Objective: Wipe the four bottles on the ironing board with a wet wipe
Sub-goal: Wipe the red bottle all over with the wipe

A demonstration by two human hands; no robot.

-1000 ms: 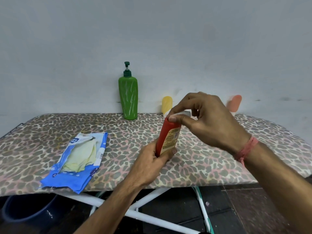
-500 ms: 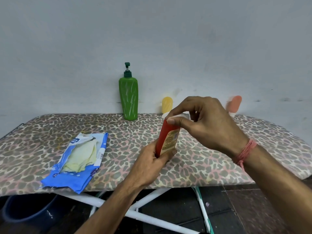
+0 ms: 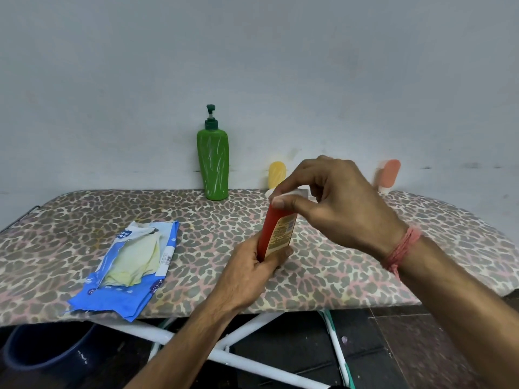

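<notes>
My left hand (image 3: 250, 273) grips the lower part of a red bottle (image 3: 276, 234) with a yellow label, held upright and slightly tilted above the leopard-print ironing board (image 3: 365, 265). My right hand (image 3: 337, 203) pinches the bottle's top between thumb and fingers. Something white shows under the fingertips; I cannot tell whether it is a wipe or the cap. A tall green pump bottle (image 3: 213, 164) stands at the board's far edge. A small yellow bottle (image 3: 277, 174) is partly hidden behind my right hand, and an orange-pink bottle (image 3: 389, 175) stands further right.
An opened blue wet-wipe pack (image 3: 132, 262) with yellowish wipes showing lies on the board's front left. A grey wall rises right behind the board. Below the board are white legs (image 3: 157, 335), a dark blue bucket (image 3: 42, 352) at the lower left and dark floor tiles.
My right hand's fingers have shifted slightly around the red bottle's top. The left hand and the bottle have stayed in nearly the same place.
</notes>
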